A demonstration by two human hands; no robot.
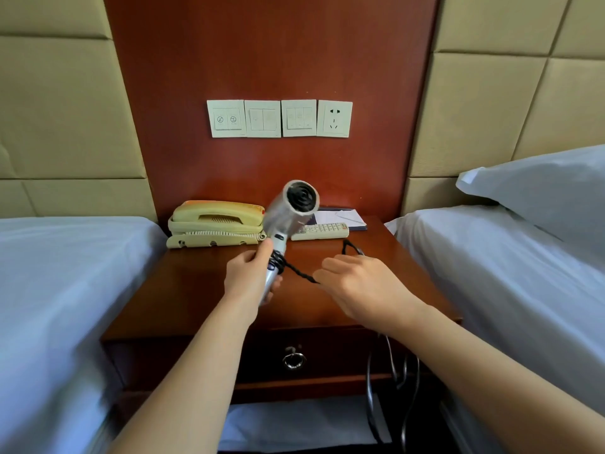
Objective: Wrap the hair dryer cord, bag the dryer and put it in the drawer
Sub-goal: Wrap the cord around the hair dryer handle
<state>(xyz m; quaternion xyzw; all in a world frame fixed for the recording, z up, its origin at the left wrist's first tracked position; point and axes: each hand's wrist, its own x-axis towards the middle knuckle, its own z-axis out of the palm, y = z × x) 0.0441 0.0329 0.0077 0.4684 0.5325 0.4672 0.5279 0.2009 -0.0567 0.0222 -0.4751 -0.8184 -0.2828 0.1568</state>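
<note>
While the drawer point(294, 355) sits closed, hands grip hair dryer point(289, 211) and cord point(299, 272).

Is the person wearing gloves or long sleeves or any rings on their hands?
No gloves and no sleeves show. The left hand and right hand are both bare, and both forearms are uncovered all the way to the bottom edge of the picture. No ring, watch or bracelet shows on either one.

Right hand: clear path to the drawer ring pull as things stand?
Probably not yet. The right hand is pinching the cord above the nightstand; the drawer ring pull sits unobstructed below, but slack cord hangs beside it and the hand is occupied.
</note>
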